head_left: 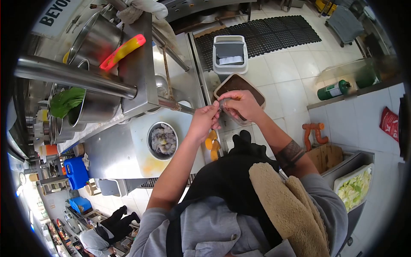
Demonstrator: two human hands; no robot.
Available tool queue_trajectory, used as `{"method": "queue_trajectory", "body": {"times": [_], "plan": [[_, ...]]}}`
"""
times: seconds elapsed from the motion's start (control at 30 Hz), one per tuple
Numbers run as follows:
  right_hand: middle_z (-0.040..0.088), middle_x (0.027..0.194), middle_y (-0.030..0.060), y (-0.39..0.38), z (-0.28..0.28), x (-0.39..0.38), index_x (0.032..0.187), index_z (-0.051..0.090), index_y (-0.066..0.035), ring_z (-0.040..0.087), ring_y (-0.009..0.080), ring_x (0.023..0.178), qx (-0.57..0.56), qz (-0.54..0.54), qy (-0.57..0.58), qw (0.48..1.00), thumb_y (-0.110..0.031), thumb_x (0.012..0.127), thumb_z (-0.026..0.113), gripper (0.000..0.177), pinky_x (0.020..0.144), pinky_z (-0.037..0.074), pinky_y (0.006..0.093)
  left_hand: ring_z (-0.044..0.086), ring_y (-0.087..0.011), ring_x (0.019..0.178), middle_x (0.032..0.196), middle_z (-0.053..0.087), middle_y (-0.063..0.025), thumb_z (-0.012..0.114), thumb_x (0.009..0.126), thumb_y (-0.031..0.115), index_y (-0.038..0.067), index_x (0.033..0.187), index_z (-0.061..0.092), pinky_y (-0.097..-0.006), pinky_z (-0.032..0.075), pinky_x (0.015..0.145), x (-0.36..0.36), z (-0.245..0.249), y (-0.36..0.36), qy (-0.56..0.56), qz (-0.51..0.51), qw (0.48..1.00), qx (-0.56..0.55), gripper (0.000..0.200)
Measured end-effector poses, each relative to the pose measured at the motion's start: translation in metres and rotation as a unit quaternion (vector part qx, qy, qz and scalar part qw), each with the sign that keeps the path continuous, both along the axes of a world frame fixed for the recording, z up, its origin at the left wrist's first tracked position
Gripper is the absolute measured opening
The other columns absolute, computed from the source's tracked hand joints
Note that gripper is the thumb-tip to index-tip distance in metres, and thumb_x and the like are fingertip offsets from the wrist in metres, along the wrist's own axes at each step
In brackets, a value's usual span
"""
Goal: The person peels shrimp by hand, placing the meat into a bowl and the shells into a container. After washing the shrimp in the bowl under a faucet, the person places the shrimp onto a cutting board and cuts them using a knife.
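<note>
A steel bowl point(149, 150) holding grey raw shrimp point(163, 139) sits on a pale cutting board point(143, 124), left of my left forearm. Past the board's edge, my left hand point(207, 120) and my right hand point(242, 105) meet with fingers pinched together. Between the fingertips is a small greyish, translucent shrimp point(222, 103), mostly covered by the fingers. Directly below my right hand is a clear plastic container point(239, 121), partly hidden. Behind it stands a beige-rimmed bin point(262, 95) with a dark brown inside.
A steel shelf point(143, 73) with pots and a red-yellow handle point(123, 51) overhangs the counter at left. A grey-white bin point(231, 70) and black mat point(269, 36) are on the floor ahead. Chopped lettuce point(354, 187) is at right. Another person point(96, 240) is at lower left.
</note>
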State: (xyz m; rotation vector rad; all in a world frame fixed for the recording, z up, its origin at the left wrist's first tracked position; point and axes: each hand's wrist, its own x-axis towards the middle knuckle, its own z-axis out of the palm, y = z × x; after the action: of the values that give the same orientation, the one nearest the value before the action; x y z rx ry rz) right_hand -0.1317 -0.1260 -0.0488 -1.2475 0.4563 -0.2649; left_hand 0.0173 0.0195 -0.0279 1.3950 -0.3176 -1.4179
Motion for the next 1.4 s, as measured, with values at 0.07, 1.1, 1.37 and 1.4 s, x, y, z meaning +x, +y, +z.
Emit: {"method": "queue_trajectory", "body": {"times": [0.07,1.1,1.37,1.4], "plan": [[0.067,0.073,0.0069,0.003,-0.001,-0.001,0.109,0.074,0.003,0.061,0.0113,0.055,0.073,-0.050,-0.004,0.996,-0.013,0.097,0.069,0.020,0.048,0.047,0.0268,0.046,-0.0113,0.049,0.060,0.046,0.0022,0.063,0.106,0.044,0.007,0.079,0.057,-0.0304,0.049,0.055,-0.005,0.004,-0.001,-0.010,-0.016,1.000,-0.003,0.046],[0.073,0.102,0.0092,-0.009,0.005,-0.027,0.121,0.070,-0.003,0.068,0.0151,0.087,-0.272,-0.058,0.109,0.954,-0.013,0.104,0.060,0.022,0.080,0.054,0.0318,0.052,-0.0164,0.058,0.064,0.054,-0.0042,0.058,0.108,0.025,0.003,0.076,0.059,-0.0347,0.047,0.061,-0.027,-0.017,-0.022,-0.282,-0.045,0.958,-0.019,0.038],[0.071,0.099,0.0067,-0.052,-0.003,-0.078,0.126,0.067,-0.002,0.062,0.0126,0.074,0.059,-0.266,0.075,0.959,-0.014,0.107,0.054,0.026,0.071,0.054,0.0269,0.069,-0.0444,0.101,0.103,0.073,-0.0246,0.045,0.108,0.049,0.001,0.102,0.071,-0.0478,0.053,0.089,0.001,-0.019,-0.072,-0.539,-0.200,0.818,0.003,0.055],[0.071,0.099,0.0067,-0.051,0.000,-0.079,0.126,0.067,-0.002,0.062,0.0126,0.074,0.055,-0.262,0.075,0.961,-0.014,0.107,0.054,0.026,0.071,0.054,0.0269,0.069,-0.0444,0.101,0.103,0.073,-0.0246,0.045,0.108,0.049,0.001,0.102,0.071,-0.0478,0.053,0.089,-0.002,-0.008,-0.077,-0.539,-0.195,0.819,0.003,0.055]]}}
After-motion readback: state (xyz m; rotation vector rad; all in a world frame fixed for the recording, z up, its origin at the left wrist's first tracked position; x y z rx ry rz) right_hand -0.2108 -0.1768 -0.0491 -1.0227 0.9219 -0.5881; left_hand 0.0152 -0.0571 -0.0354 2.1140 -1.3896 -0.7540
